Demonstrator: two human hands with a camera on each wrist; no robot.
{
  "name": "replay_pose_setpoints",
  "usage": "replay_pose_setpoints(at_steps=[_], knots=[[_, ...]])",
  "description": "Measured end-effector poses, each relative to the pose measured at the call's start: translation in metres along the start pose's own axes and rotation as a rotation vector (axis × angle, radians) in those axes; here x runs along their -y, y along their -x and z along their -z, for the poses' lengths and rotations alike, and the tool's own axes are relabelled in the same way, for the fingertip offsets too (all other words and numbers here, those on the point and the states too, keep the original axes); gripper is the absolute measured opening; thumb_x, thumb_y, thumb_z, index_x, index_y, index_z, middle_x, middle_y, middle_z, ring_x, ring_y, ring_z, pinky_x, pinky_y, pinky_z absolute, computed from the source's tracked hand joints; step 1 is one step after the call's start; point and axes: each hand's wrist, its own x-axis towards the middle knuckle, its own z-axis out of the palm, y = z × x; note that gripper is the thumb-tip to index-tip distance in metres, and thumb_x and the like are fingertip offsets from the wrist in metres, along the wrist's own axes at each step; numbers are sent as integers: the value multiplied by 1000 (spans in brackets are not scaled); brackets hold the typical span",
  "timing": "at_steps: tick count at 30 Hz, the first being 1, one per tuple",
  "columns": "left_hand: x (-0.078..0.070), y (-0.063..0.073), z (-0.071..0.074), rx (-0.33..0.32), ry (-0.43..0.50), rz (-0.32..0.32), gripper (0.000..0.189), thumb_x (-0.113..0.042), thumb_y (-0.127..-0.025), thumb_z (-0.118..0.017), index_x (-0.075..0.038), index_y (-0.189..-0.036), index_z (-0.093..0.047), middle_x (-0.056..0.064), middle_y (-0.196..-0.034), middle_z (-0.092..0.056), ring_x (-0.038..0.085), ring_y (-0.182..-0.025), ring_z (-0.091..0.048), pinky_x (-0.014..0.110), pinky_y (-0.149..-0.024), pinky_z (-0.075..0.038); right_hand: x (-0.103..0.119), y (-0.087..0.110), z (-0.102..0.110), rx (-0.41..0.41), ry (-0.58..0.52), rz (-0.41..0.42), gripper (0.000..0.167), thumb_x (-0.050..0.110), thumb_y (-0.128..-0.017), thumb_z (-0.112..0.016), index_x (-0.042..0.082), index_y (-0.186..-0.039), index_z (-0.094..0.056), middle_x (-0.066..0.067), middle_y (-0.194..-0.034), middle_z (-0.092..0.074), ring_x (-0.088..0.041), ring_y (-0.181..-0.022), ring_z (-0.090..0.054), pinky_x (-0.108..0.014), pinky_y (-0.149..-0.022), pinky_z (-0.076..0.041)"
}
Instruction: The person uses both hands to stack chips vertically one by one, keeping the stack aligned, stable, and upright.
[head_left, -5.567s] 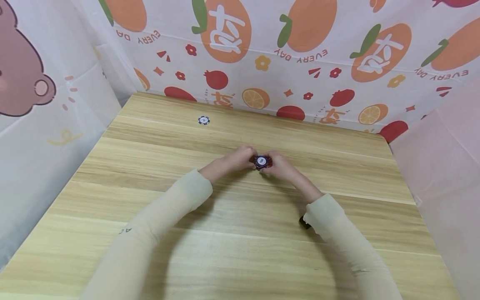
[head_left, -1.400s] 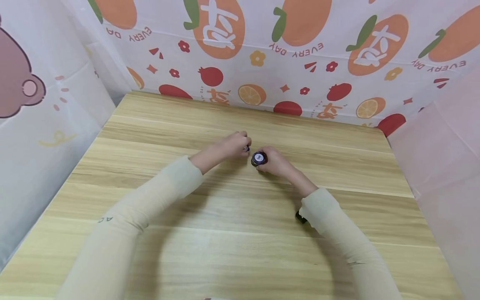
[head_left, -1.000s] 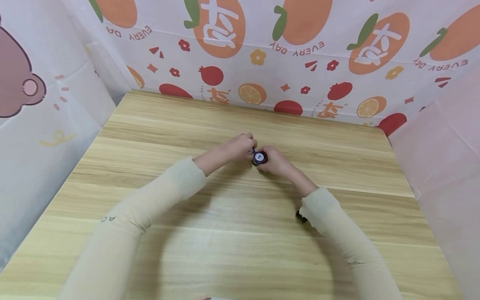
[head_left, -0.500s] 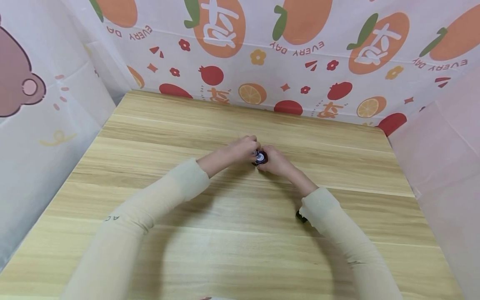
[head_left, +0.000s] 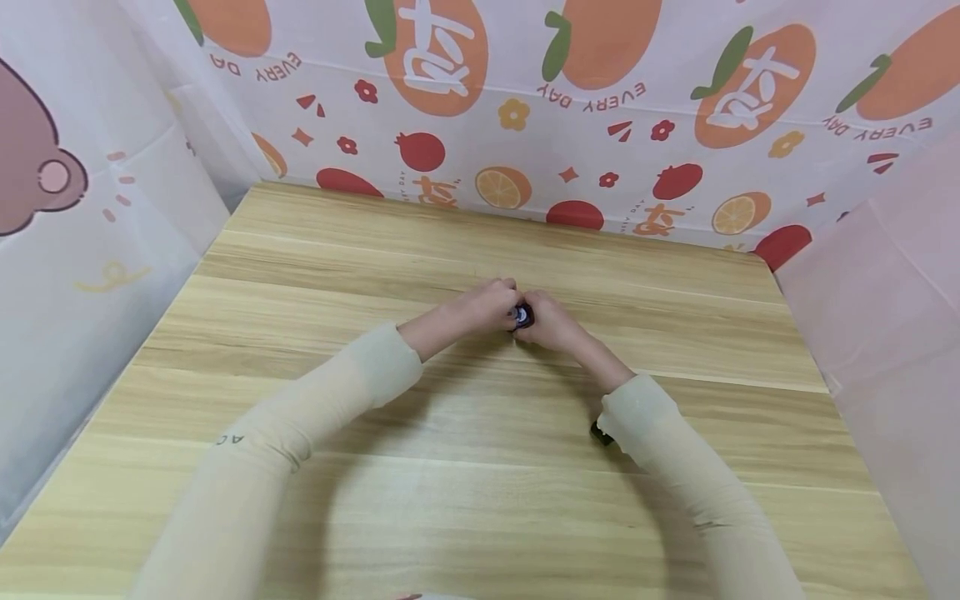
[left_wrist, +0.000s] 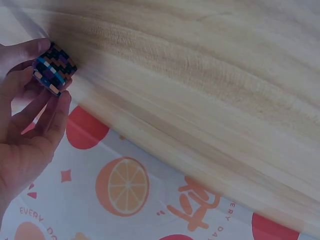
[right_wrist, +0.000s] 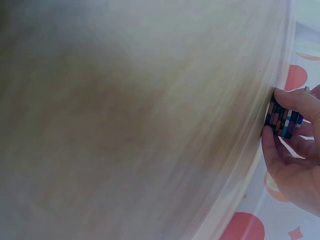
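Near the table's middle, my right hand (head_left: 551,323) grips a short stack of poker chips (head_left: 523,316) from its right side. In the right wrist view the stack (right_wrist: 282,120) shows dark edges with coloured blocks, between the thumb and fingers. My left hand (head_left: 489,307) is at the stack's left side, pinching a blue and white poker chip (head_left: 513,313) against its top. The left hand hides part of this chip and of the stack's top. In the left wrist view the left hand's fingers (left_wrist: 62,107) reach the stack's edge.
The wooden table (head_left: 465,500) reaches to a fruit-print curtain (head_left: 555,158) at the back. A white curtain (head_left: 142,208) hangs at the left and a pale pink one (head_left: 892,317) at the right. A small black object (head_left: 602,433) shows beside the right sleeve.
The lone chip at the table's far left has left its place. With a chip, my left hand has moved right and slightly nearer, onto the stack. The right hand keeps hold of the stack.
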Motion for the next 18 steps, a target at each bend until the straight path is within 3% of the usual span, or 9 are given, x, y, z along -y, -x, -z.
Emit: replay_pose_setpoints(at_steps=[6,18], knots=[[-1,2,-3,-25,18,9,15,-7,-84,-59,2,-95,-64,16,-89,-55,25,-76,-54,30,-65,-48,1,0,0,8,-2,-3,51,13,-79,-70,-5,-122,-49,-18,-112,-51,-28,-105,-49,-38,-91,-40],[-3,3,-9,-41,-16,40,24,-13,-86,-62,3,-105,-64,16,-96,-56,26,-86,-55,30,-74,-49,0,1,1,9,-38,-4,52,12,-78,-70,-6,-122,-49,-18,-114,-51,-28,-107,-49,-38,-92,-40]])
